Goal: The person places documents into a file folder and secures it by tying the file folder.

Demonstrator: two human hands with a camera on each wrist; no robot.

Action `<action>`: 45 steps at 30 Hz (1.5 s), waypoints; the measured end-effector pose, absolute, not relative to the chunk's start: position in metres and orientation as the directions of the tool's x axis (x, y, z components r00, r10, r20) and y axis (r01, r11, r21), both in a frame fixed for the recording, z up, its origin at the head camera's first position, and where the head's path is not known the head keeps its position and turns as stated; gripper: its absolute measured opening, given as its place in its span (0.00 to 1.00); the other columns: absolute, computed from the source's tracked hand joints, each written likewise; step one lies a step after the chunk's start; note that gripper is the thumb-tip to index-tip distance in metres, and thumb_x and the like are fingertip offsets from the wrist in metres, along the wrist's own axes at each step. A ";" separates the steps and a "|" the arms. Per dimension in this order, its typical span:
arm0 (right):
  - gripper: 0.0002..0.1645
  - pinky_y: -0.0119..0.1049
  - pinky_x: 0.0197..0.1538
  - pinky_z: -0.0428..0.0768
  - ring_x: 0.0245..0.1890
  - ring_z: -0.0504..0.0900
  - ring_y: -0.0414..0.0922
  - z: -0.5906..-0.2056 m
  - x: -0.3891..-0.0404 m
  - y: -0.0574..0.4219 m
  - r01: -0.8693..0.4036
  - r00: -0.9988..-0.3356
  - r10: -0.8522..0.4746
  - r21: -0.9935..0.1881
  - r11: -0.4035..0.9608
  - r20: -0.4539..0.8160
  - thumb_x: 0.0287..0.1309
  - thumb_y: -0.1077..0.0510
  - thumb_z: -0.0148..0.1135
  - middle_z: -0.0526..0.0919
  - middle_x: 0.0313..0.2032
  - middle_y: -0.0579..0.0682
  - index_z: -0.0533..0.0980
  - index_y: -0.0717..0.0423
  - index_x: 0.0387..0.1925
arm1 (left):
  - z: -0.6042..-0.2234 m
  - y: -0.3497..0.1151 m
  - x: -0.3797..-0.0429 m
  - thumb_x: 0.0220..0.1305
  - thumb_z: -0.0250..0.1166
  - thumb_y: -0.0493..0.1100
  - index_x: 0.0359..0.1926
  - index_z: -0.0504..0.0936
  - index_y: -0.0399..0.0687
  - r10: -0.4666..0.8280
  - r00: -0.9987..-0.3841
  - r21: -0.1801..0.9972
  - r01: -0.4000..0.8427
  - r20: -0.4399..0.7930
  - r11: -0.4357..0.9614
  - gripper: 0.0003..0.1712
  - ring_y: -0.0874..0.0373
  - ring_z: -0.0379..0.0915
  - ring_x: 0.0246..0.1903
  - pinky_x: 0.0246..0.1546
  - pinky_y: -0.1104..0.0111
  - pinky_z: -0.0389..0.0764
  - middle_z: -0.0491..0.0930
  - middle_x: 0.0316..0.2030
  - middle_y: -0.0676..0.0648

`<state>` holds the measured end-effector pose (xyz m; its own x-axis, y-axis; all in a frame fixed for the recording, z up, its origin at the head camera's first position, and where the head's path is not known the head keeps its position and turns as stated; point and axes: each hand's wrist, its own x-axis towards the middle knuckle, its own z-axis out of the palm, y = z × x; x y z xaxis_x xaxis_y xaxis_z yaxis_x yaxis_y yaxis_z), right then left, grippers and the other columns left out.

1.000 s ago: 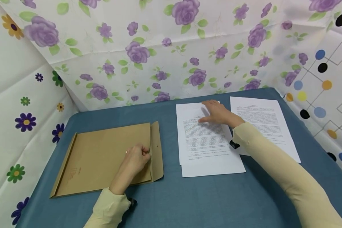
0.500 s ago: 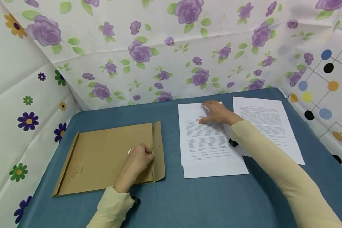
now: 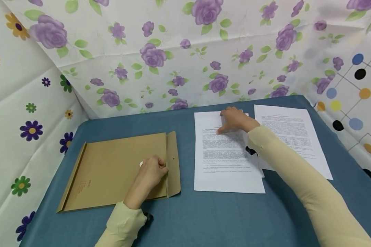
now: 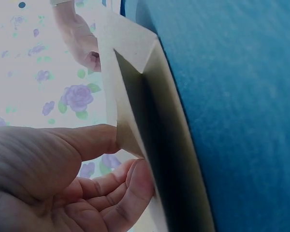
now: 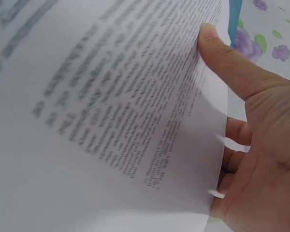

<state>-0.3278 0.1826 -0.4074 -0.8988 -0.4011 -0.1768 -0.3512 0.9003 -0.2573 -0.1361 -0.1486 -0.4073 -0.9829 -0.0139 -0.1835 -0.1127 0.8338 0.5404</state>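
Note:
On the left half of the table a flat brown cardboard envelope (image 3: pixel 117 161) lies with its end flap (image 3: pixel 173 168) folded out to the right. My left hand (image 3: pixel 147 173) pinches the upper edge of its mouth; the left wrist view shows the envelope's opening (image 4: pixel 157 145) gaping beside the fingers. To the right, my right hand (image 3: pixel 236 120) holds the top of a printed sheet of paper (image 3: pixel 225 181), thumb (image 5: pixel 227 58) over the print and fingers at the edge. At least one more sheet shows beneath it, sticking out on the right.
Another printed sheet (image 3: pixel 287 133) lies farther right, partly behind the right sleeve. A blue cloth (image 3: pixel 188 219) covers the table. Flowered sheeting (image 3: pixel 173 51) hangs at the back, with patterned sheeting on both sides.
The top sheet under my right hand has swung slightly left at its lower end, uncovering more of the paper beneath on the right. My left hand keeps its hold on the envelope.

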 end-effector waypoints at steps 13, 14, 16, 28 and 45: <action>0.54 0.62 0.62 0.71 0.57 0.78 0.64 -0.400 -0.317 0.184 -0.253 -0.929 -0.311 -0.268 0.930 -0.203 0.46 0.37 0.81 0.79 0.58 0.66 0.66 0.63 0.65 | -0.407 -0.144 -0.140 0.62 0.71 0.37 0.39 0.78 0.37 -0.021 -0.983 0.530 -0.117 -0.182 0.840 0.10 0.54 0.72 0.27 0.27 0.66 0.72 0.77 0.31 0.45; 0.54 0.62 0.63 0.71 0.58 0.78 0.64 -0.400 -0.316 0.184 -0.266 -0.927 -0.322 -0.267 0.926 -0.193 0.47 0.38 0.82 0.79 0.59 0.66 0.67 0.64 0.65 | -0.407 -0.144 -0.140 0.62 0.71 0.37 0.38 0.79 0.37 -0.023 -0.983 0.529 -0.117 -0.181 0.841 0.10 0.54 0.72 0.27 0.27 0.66 0.73 0.77 0.31 0.45; 0.54 0.62 0.63 0.70 0.58 0.78 0.63 -0.399 -0.316 0.183 -0.285 -0.926 -0.337 -0.265 0.921 -0.173 0.47 0.39 0.82 0.78 0.59 0.66 0.67 0.64 0.66 | -0.406 -0.143 -0.140 0.62 0.72 0.37 0.38 0.79 0.36 -0.026 -0.983 0.526 -0.118 -0.180 0.842 0.10 0.54 0.72 0.27 0.28 0.66 0.72 0.77 0.31 0.45; 0.30 0.60 0.60 0.74 0.59 0.78 0.63 -0.399 -0.311 0.196 -0.328 -0.921 -0.376 -0.315 0.891 -0.105 0.61 0.52 0.74 0.81 0.58 0.64 0.80 0.64 0.60 | -0.404 -0.144 -0.141 0.63 0.71 0.36 0.38 0.79 0.37 -0.012 -0.978 0.528 -0.123 -0.209 0.840 0.09 0.53 0.71 0.28 0.28 0.65 0.71 0.77 0.33 0.44; 0.13 0.42 0.36 0.62 0.26 0.60 0.45 -0.336 -0.282 0.232 -0.364 -0.858 -0.502 -0.562 0.743 -0.108 0.68 0.60 0.66 0.60 0.23 0.47 0.74 0.58 0.27 | -0.404 -0.147 -0.139 0.63 0.72 0.36 0.36 0.79 0.37 -0.021 -0.978 0.547 -0.134 -0.209 0.826 0.09 0.53 0.70 0.27 0.25 0.67 0.69 0.75 0.30 0.44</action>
<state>-0.2818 0.2322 -0.3358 -0.8580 -0.5023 -0.1078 -0.3642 0.7427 -0.5619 -0.1386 -0.1467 -0.4044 -0.9778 -0.0210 -0.2086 -0.1345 0.8260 0.5474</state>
